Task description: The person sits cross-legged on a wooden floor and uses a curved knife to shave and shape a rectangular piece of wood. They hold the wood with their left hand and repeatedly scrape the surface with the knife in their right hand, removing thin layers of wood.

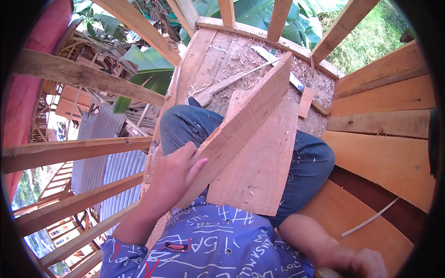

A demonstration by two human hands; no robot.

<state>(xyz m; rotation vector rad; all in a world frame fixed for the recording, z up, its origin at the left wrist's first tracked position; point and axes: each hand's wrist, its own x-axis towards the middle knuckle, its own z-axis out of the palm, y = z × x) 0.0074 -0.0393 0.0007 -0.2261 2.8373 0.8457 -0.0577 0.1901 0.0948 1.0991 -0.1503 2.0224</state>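
My left hand [181,167] is closed round the near edge of a long wooden board [250,123], which stands tilted on its edge and slants away to the far right. Under it, a wider flat plank [259,167] lies across my lap between my knees, with a few shavings on it. My right hand [366,263] is at the lower right edge of the picture, its fingers curled and partly cut off. Close beside it shows a rounded brown end [327,273] of something I cannot make out.
Wood shavings [236,58] litter the plank floor ahead. A long pale blade-like strip [274,60] with a bluish end lies there, near a thin wooden stick [222,84] and a small wood offcut [305,103]. Wooden rails [83,150] stand at the left; a board wall [380,125] rises at the right.
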